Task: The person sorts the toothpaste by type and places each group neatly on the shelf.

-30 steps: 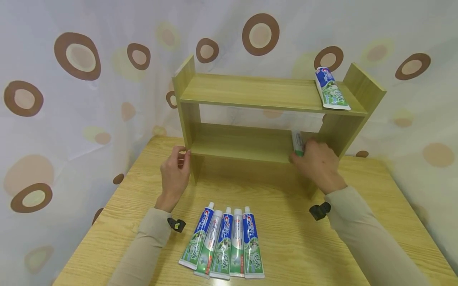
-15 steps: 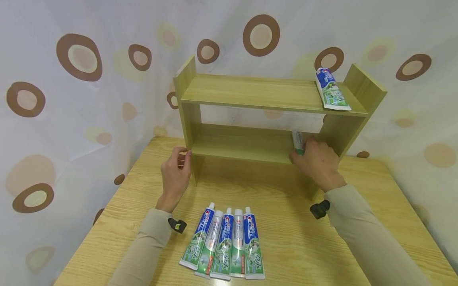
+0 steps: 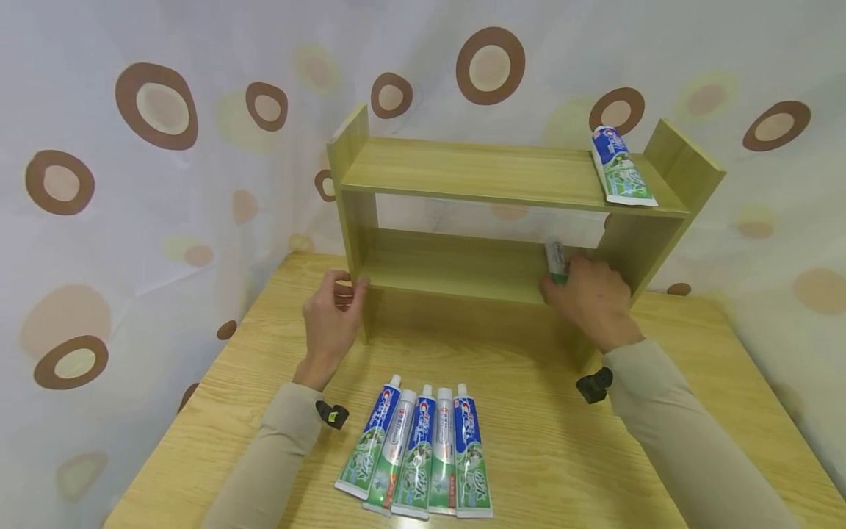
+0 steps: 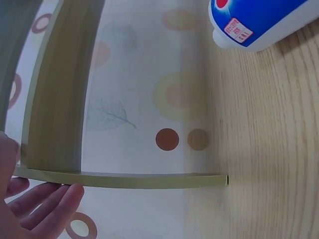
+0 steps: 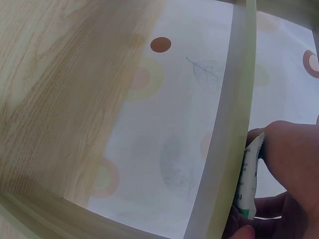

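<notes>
My right hand [image 3: 591,301] grips a silver-and-green toothpaste tube [image 3: 556,258] at the right end of the rack's middle board; the palm hides much of the tube. In the right wrist view the tube's crimped end [image 5: 249,184] shows between the fingers, close against the board edge. With thumb and fingers, my left hand [image 3: 330,316] holds the left side panel of the wooden rack [image 3: 476,169]. Its fingers [image 4: 55,209] lie along the panel's outer face in the left wrist view. On the top board at the right lies a blue-and-green toothpaste tube [image 3: 621,169].
Several toothpaste tubes [image 3: 419,455], blue-green and silver-green by turns, lie fanned side by side on the wooden table [image 3: 542,455] before the rack. Behind the rack hangs a white curtain [image 3: 198,206] with brown ring prints. The rack's right side panel [image 3: 684,165] stands beside my right hand.
My left thumb has shifted right over the panel's front edge. The right hand stays at the middle board with its tube. The whole head view has slid slightly.
</notes>
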The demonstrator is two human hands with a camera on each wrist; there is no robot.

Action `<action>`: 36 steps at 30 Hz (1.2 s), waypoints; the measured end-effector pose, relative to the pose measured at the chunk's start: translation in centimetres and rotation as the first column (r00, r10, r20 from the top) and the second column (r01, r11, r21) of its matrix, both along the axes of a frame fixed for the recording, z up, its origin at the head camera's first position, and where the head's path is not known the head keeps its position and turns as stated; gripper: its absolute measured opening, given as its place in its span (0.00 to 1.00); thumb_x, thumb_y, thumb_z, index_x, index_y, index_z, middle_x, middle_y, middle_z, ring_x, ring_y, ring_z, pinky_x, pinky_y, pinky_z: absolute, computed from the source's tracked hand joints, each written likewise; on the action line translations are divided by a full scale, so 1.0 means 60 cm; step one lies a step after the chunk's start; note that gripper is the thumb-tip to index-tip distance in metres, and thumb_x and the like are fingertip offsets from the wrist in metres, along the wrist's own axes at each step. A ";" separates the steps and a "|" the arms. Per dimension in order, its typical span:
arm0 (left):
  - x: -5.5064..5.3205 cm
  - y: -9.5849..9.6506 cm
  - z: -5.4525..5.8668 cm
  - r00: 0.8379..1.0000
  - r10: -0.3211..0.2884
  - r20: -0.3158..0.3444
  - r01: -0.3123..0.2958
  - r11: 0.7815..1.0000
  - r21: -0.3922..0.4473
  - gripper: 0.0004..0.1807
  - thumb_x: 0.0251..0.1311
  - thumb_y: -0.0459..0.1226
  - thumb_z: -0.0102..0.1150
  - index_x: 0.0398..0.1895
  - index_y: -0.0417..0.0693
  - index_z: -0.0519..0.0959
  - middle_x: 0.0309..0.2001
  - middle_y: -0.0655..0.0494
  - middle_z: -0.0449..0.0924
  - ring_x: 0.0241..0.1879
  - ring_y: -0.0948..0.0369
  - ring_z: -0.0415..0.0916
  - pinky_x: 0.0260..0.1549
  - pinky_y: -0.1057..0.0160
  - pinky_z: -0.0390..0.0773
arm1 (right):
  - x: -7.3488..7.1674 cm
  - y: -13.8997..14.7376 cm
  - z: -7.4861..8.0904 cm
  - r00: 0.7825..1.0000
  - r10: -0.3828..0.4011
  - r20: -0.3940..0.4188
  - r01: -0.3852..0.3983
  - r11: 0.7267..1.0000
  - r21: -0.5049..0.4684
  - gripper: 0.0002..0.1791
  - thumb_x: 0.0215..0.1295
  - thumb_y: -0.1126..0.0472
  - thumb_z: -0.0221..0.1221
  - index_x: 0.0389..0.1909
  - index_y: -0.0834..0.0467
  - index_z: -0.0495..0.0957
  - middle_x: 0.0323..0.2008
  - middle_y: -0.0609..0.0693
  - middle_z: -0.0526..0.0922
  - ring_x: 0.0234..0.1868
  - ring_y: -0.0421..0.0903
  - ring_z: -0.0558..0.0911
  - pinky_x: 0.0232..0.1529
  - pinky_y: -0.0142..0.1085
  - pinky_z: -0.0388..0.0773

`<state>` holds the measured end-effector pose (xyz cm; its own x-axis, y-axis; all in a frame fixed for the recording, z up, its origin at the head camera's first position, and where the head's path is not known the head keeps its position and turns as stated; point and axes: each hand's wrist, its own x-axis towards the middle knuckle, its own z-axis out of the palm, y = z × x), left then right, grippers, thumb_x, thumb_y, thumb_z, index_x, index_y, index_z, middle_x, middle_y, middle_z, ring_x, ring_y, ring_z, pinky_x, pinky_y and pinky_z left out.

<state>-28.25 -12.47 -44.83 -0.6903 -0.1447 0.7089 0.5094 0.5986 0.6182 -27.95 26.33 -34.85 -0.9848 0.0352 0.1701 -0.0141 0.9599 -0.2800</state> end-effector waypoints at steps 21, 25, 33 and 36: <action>-0.003 0.004 0.018 0.997 0.049 0.063 -0.049 0.999 -0.013 0.11 0.78 0.38 0.63 0.44 0.37 0.83 0.32 0.39 0.91 0.30 0.45 0.90 0.32 0.44 0.91 | 0.000 0.005 0.003 1.000 -0.012 -0.023 0.011 0.999 -0.030 0.28 0.75 0.46 0.54 0.44 0.73 0.75 0.33 0.68 0.80 0.28 0.60 0.80 0.21 0.47 0.76; -0.003 0.004 0.017 0.997 0.048 0.068 -0.047 0.999 -0.010 0.11 0.78 0.38 0.63 0.43 0.37 0.83 0.32 0.38 0.91 0.30 0.44 0.90 0.31 0.44 0.91 | 0.002 0.005 0.005 1.000 -0.006 -0.015 0.005 0.999 -0.036 0.27 0.75 0.46 0.54 0.42 0.72 0.74 0.31 0.66 0.79 0.27 0.58 0.79 0.20 0.45 0.75; -0.001 0.003 0.015 0.996 0.051 0.077 -0.050 0.999 -0.013 0.10 0.78 0.38 0.63 0.43 0.37 0.82 0.34 0.38 0.92 0.31 0.43 0.91 0.32 0.43 0.91 | 0.006 0.009 0.004 1.000 0.012 -0.022 -0.013 0.998 -0.054 0.28 0.77 0.45 0.54 0.42 0.71 0.76 0.33 0.67 0.81 0.28 0.58 0.80 0.21 0.44 0.75; -0.001 0.004 0.015 0.996 0.049 0.075 -0.048 0.999 -0.016 0.10 0.78 0.38 0.63 0.44 0.37 0.82 0.34 0.38 0.92 0.31 0.43 0.91 0.33 0.44 0.92 | 0.014 0.013 0.008 0.998 0.034 -0.049 -0.037 0.997 -0.064 0.32 0.79 0.43 0.54 0.48 0.74 0.77 0.37 0.70 0.83 0.30 0.60 0.81 0.22 0.46 0.76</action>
<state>-28.28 -12.25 -43.95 -0.7344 -0.1702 0.6570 0.4314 0.6303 0.6455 -27.10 27.12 -34.38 -0.9763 0.0131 0.2160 -0.0625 0.9385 -0.3395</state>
